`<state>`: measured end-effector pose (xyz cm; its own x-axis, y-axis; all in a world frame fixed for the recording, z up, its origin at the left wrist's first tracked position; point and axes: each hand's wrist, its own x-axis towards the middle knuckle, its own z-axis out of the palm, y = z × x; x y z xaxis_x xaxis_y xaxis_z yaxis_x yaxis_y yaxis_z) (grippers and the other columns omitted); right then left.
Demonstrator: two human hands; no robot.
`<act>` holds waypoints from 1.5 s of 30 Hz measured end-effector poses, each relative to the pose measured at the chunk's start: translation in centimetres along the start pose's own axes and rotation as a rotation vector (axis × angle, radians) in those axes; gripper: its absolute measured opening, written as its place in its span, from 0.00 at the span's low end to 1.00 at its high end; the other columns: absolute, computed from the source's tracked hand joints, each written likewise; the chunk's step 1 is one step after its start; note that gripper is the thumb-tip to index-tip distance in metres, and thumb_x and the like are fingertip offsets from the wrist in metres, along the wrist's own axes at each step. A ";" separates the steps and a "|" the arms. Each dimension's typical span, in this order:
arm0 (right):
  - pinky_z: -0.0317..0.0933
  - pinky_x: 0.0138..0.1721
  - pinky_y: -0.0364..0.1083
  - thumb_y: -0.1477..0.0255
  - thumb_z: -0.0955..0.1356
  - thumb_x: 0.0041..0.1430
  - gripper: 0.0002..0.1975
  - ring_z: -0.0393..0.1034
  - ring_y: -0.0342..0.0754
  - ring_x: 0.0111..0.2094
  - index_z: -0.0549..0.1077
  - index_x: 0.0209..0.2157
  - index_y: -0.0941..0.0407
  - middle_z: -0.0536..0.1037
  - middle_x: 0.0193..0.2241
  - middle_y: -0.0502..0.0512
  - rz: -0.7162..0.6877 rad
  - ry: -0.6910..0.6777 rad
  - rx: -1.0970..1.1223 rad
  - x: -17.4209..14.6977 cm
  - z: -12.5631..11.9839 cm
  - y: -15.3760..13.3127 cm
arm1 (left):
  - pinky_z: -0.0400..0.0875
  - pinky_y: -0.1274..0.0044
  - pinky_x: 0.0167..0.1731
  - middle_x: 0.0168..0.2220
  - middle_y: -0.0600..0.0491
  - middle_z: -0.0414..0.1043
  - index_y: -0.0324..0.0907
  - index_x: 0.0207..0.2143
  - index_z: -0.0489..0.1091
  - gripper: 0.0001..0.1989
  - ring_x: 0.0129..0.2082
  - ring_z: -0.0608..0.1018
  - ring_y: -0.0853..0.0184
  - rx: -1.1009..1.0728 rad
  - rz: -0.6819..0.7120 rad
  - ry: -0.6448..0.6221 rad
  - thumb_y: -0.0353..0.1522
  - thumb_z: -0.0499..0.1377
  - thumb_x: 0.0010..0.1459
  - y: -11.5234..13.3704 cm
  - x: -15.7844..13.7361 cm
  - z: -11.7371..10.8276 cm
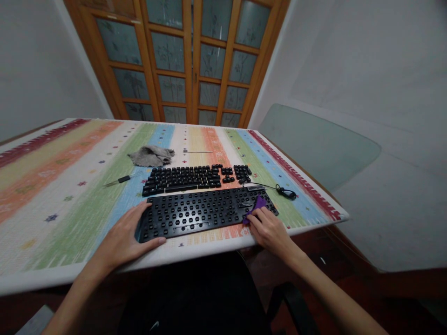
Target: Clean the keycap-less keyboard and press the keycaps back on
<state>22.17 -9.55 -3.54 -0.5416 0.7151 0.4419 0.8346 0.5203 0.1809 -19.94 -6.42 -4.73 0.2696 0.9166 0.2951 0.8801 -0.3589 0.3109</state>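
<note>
A black keyboard base (199, 211) with its keycaps off lies near the table's front edge. My left hand (124, 235) grips its left end, fingers at the top corner and thumb along the front edge. My right hand (267, 228) is closed on a purple cloth (259, 203), pressed against the right part of the base. Just behind the base, the loose black keycaps (188, 177) are laid out in keyboard order. A cable (286, 192), bundled at its end, runs off to the right of the base.
A crumpled grey cloth (152, 156) lies behind the keycaps, with a thin metal rod (199, 151) to its right. On the left is a keycap puller with a dark handle (124, 178). A striped tablecloth (80, 200) covers the table; a chair armrest (291, 302) is below.
</note>
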 end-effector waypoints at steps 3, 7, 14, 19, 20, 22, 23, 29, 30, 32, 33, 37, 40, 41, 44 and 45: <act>0.62 0.38 0.52 0.81 0.62 0.63 0.10 0.62 0.55 0.36 0.75 0.39 0.62 0.72 0.34 0.62 -0.025 -0.047 0.017 0.2 -0.2 0.3 | 0.65 0.53 0.60 0.63 0.36 0.63 0.37 0.62 0.60 0.50 0.60 0.69 0.40 -0.004 0.009 0.006 0.62 0.59 0.47 -0.2 0.0 0.1; 0.64 0.41 0.52 0.85 0.61 0.60 0.14 0.63 0.54 0.38 0.74 0.43 0.61 0.73 0.36 0.62 -0.086 -0.061 0.076 0.3 -0.2 1.4 | 0.65 0.53 0.60 0.63 0.37 0.64 0.39 0.63 0.59 0.50 0.60 0.70 0.41 -0.007 0.023 0.018 0.62 0.59 0.47 -0.4 0.0 0.2; 0.66 0.40 0.50 0.86 0.59 0.60 0.17 0.64 0.52 0.38 0.72 0.42 0.58 0.73 0.35 0.59 -0.101 0.012 0.204 -0.6 0.5 2.3 | 0.67 0.53 0.59 0.63 0.37 0.64 0.39 0.63 0.59 0.50 0.60 0.70 0.41 -0.021 0.017 0.022 0.61 0.60 0.47 -0.2 0.0 0.2; 0.64 0.37 0.50 0.87 0.60 0.58 0.15 0.64 0.52 0.36 0.73 0.39 0.58 0.73 0.34 0.59 -0.045 0.009 0.201 -0.7 -0.1 2.7 | 0.66 0.53 0.60 0.63 0.36 0.63 0.38 0.63 0.59 0.50 0.61 0.69 0.41 -0.014 0.014 0.015 0.61 0.59 0.47 -0.2 0.0 0.2; 0.64 0.37 0.50 0.86 0.61 0.58 0.14 0.64 0.52 0.35 0.73 0.38 0.58 0.73 0.33 0.59 -0.035 0.003 0.195 -0.7 -0.2 2.7 | 0.66 0.53 0.60 0.63 0.36 0.63 0.38 0.63 0.59 0.50 0.61 0.69 0.41 -0.014 0.013 0.015 0.61 0.59 0.47 -0.2 0.0 0.2; 0.64 0.37 0.50 0.86 0.61 0.59 0.13 0.64 0.52 0.35 0.73 0.37 0.57 0.72 0.33 0.58 -0.032 0.001 0.198 -0.6 -0.4 2.7 | 0.65 0.53 0.60 0.63 0.37 0.64 0.38 0.63 0.59 0.50 0.61 0.69 0.41 -0.015 0.008 0.015 0.61 0.59 0.46 -0.3 0.0 0.3; 0.64 0.37 0.50 0.85 0.61 0.60 0.13 0.64 0.52 0.35 0.73 0.38 0.57 0.72 0.33 0.58 -0.035 0.006 0.208 -0.6 -0.3 2.7 | 0.65 0.53 0.60 0.63 0.36 0.64 0.38 0.63 0.59 0.50 0.61 0.69 0.41 -0.015 0.006 0.014 0.61 0.59 0.46 -0.3 0.0 0.3; 0.65 0.37 0.50 0.84 0.62 0.61 0.14 0.64 0.52 0.36 0.74 0.43 0.58 0.73 0.35 0.59 -0.030 0.061 0.253 -0.7 0.6 1.6 | 0.65 0.54 0.60 0.63 0.36 0.64 0.38 0.63 0.59 0.51 0.61 0.69 0.41 -0.013 0.007 0.016 0.62 0.59 0.47 -0.3 -0.1 0.4; 0.65 0.38 0.51 0.84 0.62 0.60 0.14 0.64 0.52 0.36 0.74 0.42 0.58 0.73 0.34 0.60 -0.029 0.063 0.244 -0.8 0.6 1.5 | 0.65 0.54 0.60 0.63 0.37 0.64 0.39 0.63 0.59 0.50 0.61 0.69 0.41 -0.016 0.009 0.019 0.62 0.59 0.47 -0.3 -0.1 0.4; 0.65 0.39 0.51 0.85 0.62 0.59 0.14 0.64 0.53 0.37 0.75 0.42 0.58 0.73 0.35 0.60 -0.035 0.053 0.223 -0.8 0.5 1.5 | 0.66 0.53 0.60 0.62 0.37 0.64 0.40 0.63 0.60 0.49 0.60 0.69 0.41 -0.022 0.016 0.026 0.61 0.59 0.47 -0.3 -0.1 0.3; 0.66 0.39 0.51 0.85 0.62 0.59 0.15 0.64 0.53 0.37 0.75 0.42 0.58 0.73 0.35 0.60 -0.040 0.042 0.213 -0.8 0.4 1.6 | 0.66 0.53 0.59 0.62 0.37 0.65 0.40 0.63 0.60 0.49 0.60 0.69 0.40 -0.023 0.019 0.028 0.61 0.60 0.47 -0.3 -0.1 0.3; 0.66 0.39 0.52 0.86 0.60 0.58 0.16 0.64 0.53 0.37 0.75 0.40 0.59 0.73 0.34 0.60 -0.023 0.013 0.151 -1.1 -0.1 2.1 | 0.67 0.53 0.59 0.63 0.38 0.64 0.43 0.63 0.59 0.48 0.60 0.70 0.41 -0.021 0.025 0.036 0.60 0.60 0.47 -0.3 -0.1 0.2; 0.66 0.38 0.53 0.85 0.60 0.58 0.16 0.63 0.54 0.37 0.75 0.39 0.59 0.72 0.34 0.61 0.000 0.020 0.129 -1.2 -0.2 1.9 | 0.67 0.54 0.59 0.63 0.39 0.65 0.43 0.64 0.59 0.48 0.60 0.70 0.42 -0.015 0.023 0.040 0.60 0.61 0.47 -0.2 -0.1 0.2; 0.66 0.39 0.53 0.85 0.60 0.58 0.15 0.63 0.54 0.37 0.75 0.39 0.59 0.72 0.34 0.61 0.002 0.027 0.130 -1.2 -0.1 1.8 | 0.66 0.54 0.59 0.63 0.39 0.65 0.42 0.63 0.59 0.49 0.60 0.70 0.42 -0.014 0.020 0.038 0.60 0.60 0.47 -0.2 0.0 0.2; 0.66 0.38 0.53 0.84 0.60 0.59 0.14 0.63 0.54 0.37 0.75 0.39 0.60 0.72 0.34 0.61 0.011 0.043 0.136 -1.3 0.0 1.4 | 0.66 0.54 0.59 0.62 0.38 0.65 0.40 0.63 0.60 0.49 0.60 0.70 0.41 -0.020 0.007 0.025 0.61 0.60 0.46 0.0 0.0 0.1; 0.66 0.38 0.52 0.84 0.60 0.60 0.14 0.63 0.54 0.37 0.75 0.40 0.60 0.72 0.34 0.61 0.017 0.048 0.134 -1.3 0.0 1.3 | 0.66 0.54 0.59 0.62 0.38 0.65 0.39 0.62 0.60 0.50 0.60 0.70 0.41 -0.024 0.004 0.021 0.61 0.59 0.46 0.0 0.1 0.0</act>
<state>23.92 -9.83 -3.89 -0.5193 0.7029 0.4861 0.8209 0.5684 0.0552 -19.89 -6.38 -4.71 0.2647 0.9113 0.3153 0.8693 -0.3671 0.3311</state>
